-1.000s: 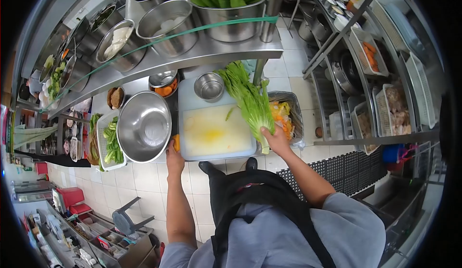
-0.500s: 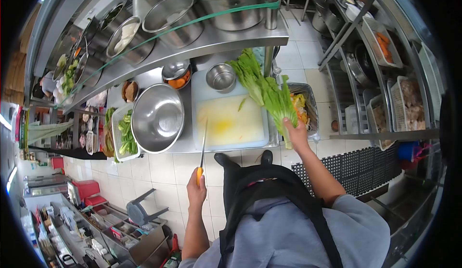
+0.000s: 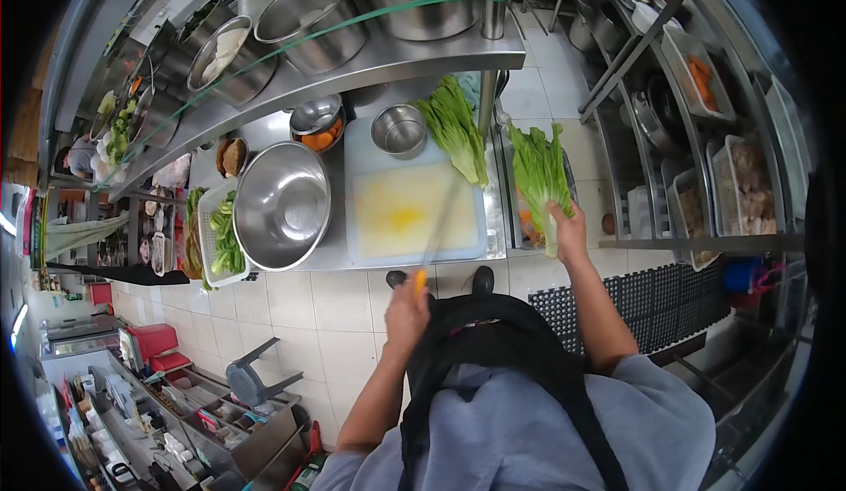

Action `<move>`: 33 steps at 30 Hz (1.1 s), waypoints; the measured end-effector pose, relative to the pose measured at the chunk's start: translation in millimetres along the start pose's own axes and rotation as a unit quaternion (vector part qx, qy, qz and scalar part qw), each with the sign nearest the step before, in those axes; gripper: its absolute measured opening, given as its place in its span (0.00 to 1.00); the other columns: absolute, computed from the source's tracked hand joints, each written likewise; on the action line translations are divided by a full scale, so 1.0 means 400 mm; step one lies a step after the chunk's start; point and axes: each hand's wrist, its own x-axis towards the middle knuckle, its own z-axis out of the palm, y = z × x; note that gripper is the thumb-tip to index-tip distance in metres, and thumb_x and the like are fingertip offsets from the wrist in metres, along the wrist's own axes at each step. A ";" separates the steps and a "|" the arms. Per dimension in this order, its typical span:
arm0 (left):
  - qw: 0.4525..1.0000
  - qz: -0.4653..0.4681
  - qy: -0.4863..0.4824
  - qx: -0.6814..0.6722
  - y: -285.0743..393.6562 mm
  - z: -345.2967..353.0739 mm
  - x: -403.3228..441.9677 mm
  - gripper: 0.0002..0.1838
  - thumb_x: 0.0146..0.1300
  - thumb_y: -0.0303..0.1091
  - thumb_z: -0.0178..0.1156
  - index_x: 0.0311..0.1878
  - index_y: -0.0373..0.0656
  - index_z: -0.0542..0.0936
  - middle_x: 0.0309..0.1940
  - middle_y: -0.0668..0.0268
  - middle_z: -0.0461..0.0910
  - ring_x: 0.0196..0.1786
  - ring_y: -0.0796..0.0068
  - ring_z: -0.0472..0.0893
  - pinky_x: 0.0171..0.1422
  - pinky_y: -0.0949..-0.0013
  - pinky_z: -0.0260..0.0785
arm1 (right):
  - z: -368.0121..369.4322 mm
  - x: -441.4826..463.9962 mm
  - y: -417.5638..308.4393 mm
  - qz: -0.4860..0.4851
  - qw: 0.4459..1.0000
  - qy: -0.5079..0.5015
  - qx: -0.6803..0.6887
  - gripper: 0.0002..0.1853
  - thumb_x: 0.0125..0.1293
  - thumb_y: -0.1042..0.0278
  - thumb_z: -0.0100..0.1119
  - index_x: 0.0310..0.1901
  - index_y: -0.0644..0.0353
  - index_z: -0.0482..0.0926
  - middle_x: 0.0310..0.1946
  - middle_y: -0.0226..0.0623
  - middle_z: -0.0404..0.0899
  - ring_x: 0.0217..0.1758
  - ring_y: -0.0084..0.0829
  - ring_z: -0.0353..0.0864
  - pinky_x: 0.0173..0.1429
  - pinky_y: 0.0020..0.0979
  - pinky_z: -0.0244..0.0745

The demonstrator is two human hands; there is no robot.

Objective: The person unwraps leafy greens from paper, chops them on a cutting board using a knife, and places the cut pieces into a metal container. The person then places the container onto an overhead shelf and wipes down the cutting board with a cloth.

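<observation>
My left hand (image 3: 407, 317) grips the yellow handle of a knife (image 3: 420, 283), its blade blurred and slanting over the right side of the cutting board (image 3: 374, 209). In my right hand (image 3: 569, 229) is a leafy green lettuce (image 3: 539, 163), held by its pale stem end over the lined bin (image 3: 575, 193) right of the counter. Another lettuce (image 3: 454, 125) lies at the board's back right corner, beside a small steel pot (image 3: 398, 133). Yellow stains mark the board's surface.
A large steel bowl (image 3: 282, 204) stands left of the board, next to a white basket of cut greens (image 3: 226, 249). Overhead, a steel shelf (image 3: 352, 85) carries several pots. Floor items include a grey stool (image 3: 247, 383) and a black mat (image 3: 687, 301).
My left hand has swung the knife rightward across the board. The lettuce in my right hand has moved right, away from the other lettuce, and now hangs more upright over the bin.
</observation>
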 end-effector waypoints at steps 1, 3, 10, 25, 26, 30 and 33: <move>0.999 0.014 -0.048 -0.018 0.048 -0.018 -0.009 0.25 0.75 0.40 0.61 0.74 0.51 0.76 0.42 0.51 0.81 0.43 0.42 0.83 0.46 0.46 0.78 | -0.005 -0.004 -0.005 -0.009 1.000 0.003 -0.001 0.17 0.73 0.68 0.67 0.59 0.67 0.83 0.47 0.35 0.87 0.46 0.23 0.84 0.52 0.27 0.79; 0.996 0.022 -0.063 -0.050 0.072 -0.050 -0.043 0.26 0.74 0.37 0.63 0.74 0.48 0.76 0.42 0.49 0.82 0.43 0.42 0.83 0.48 0.48 0.78 | -0.017 -0.006 -0.015 -0.020 1.000 -0.001 -0.004 0.17 0.73 0.68 0.67 0.59 0.68 0.82 0.47 0.35 0.87 0.46 0.23 0.84 0.52 0.27 0.79; 0.978 -0.182 0.089 0.057 -0.117 -0.103 -0.214 0.27 0.75 0.32 0.63 0.74 0.40 0.74 0.42 0.51 0.82 0.43 0.47 0.83 0.50 0.51 0.77 | -0.100 -0.013 -0.034 -0.007 0.999 0.047 0.012 0.18 0.73 0.68 0.68 0.60 0.68 0.82 0.48 0.35 0.87 0.47 0.24 0.84 0.55 0.26 0.78; 0.997 -0.014 -0.053 -0.062 -0.073 -0.073 -0.166 0.24 0.77 0.41 0.61 0.72 0.42 0.77 0.44 0.53 0.84 0.44 0.49 0.85 0.48 0.53 0.81 | 0.070 0.020 -0.077 -0.101 0.985 -0.122 -0.067 0.15 0.74 0.68 0.68 0.57 0.65 0.84 0.46 0.30 0.87 0.47 0.20 0.82 0.53 0.25 0.77; 0.992 0.015 0.065 -0.112 -0.127 -0.036 -0.150 0.24 0.78 0.41 0.60 0.71 0.42 0.78 0.45 0.54 0.86 0.44 0.52 0.86 0.47 0.53 0.81 | 0.084 0.010 -0.089 -0.091 0.984 -0.145 -0.058 0.14 0.74 0.68 0.68 0.56 0.65 0.84 0.46 0.30 0.87 0.46 0.19 0.82 0.53 0.25 0.78; 0.860 -0.335 -0.021 -0.384 -0.174 -0.160 -0.043 0.22 0.81 0.42 0.57 0.72 0.49 0.79 0.28 0.72 0.74 0.18 0.88 0.66 0.16 0.75 0.57 | 0.143 -0.009 -0.095 -0.082 0.955 -0.227 -0.171 0.12 0.72 0.69 0.69 0.53 0.65 0.86 0.45 0.31 0.88 0.45 0.19 0.83 0.52 0.27 0.78; 0.857 -0.358 0.026 -0.370 -0.203 -0.173 -0.074 0.23 0.81 0.42 0.56 0.73 0.46 0.77 0.30 0.72 0.75 0.21 0.87 0.68 0.21 0.76 0.61 | 0.205 -0.017 -0.098 -0.166 0.908 -0.314 -0.222 0.12 0.70 0.71 0.69 0.52 0.67 0.86 0.43 0.34 0.89 0.45 0.22 0.84 0.55 0.28 0.79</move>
